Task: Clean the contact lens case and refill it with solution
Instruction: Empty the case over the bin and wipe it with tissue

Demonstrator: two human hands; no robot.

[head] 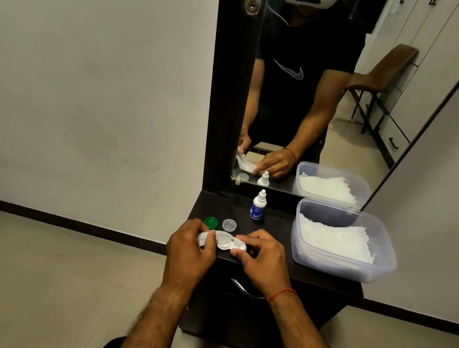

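contact lens case gripped by left hand with tissue and right hand; green cap, clear cap beside.

Both bare forearms reach forward from the near edge and converge toward the middle, wrists roughly level. The left hand is curled, knuckles up, its fingers and thumb pinched closed just left of centre. The right hand, with a red thread around its wrist, is also curled, fingertips pointing left toward the other hand, thumb tucked beneath.
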